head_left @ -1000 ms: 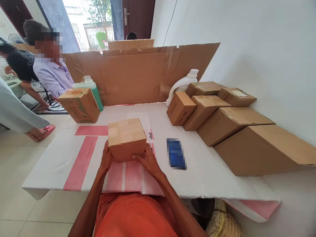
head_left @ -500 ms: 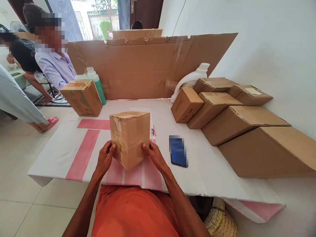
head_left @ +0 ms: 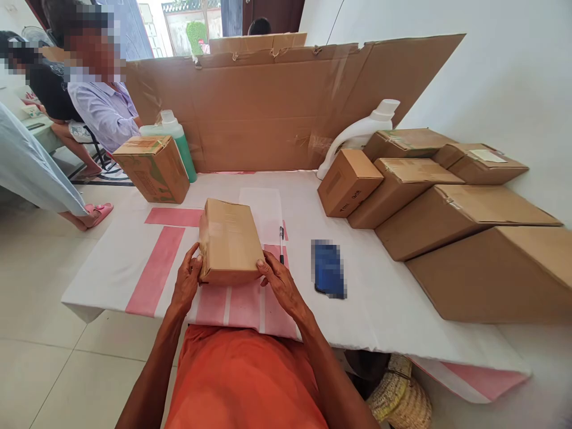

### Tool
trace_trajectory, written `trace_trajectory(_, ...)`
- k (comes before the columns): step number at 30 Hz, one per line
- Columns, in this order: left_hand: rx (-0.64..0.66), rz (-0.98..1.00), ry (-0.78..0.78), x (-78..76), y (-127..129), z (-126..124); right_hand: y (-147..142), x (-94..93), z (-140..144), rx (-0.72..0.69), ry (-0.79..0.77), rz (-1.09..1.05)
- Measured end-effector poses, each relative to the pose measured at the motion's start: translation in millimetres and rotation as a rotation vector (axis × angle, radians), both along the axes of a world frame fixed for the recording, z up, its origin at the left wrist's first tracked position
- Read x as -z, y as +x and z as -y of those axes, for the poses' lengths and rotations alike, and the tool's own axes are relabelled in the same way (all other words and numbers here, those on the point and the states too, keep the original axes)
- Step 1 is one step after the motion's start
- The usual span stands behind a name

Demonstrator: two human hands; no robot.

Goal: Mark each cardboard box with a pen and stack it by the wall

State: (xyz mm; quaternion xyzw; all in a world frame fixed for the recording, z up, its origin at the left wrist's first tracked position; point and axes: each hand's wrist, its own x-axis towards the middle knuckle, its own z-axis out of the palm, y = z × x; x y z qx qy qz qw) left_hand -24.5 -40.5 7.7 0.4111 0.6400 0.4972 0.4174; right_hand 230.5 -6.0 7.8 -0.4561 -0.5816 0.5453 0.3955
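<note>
Tipped up on end half a second ago, the taped cardboard box (head_left: 229,241) is now laid flat on the table (head_left: 379,298), gripped between left hand (head_left: 186,281) and right hand (head_left: 279,285); sealing appears finished.

A: How's my feed lit?

B: Bright and even. I see daylight pouring through the doorway (head_left: 196,27) at eleven o'clock, blown out there. The wall (head_left: 491,71) at two o'clock reads soft white, no glare. Shadows under the boxes (head_left: 447,208) are faint.

A: Sharpness?

B: Crisp at centre. Wide lens stretches my edges, and the bench (head_left: 379,310) bows outward.
</note>
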Motion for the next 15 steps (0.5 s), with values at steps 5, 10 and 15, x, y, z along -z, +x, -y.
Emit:
trace_trajectory(5, 0.067, 0.052, 0.095, -21.3, 4.7, 6.5, -1.9, 3.3, 3.5, 0.099, -0.178, -0.156)
trace_trajectory(10, 0.103, -0.097, 0.217, -38.3, 19.7, -2.2, -11.3, -10.5, 3.4, 0.045, -0.171, -0.279)
trace_trajectory(15, 0.142, -0.286, 0.327, -47.6, 32.0, -9.5, -9.2, -16.8, 6.9, 0.064, -0.167, -0.342)
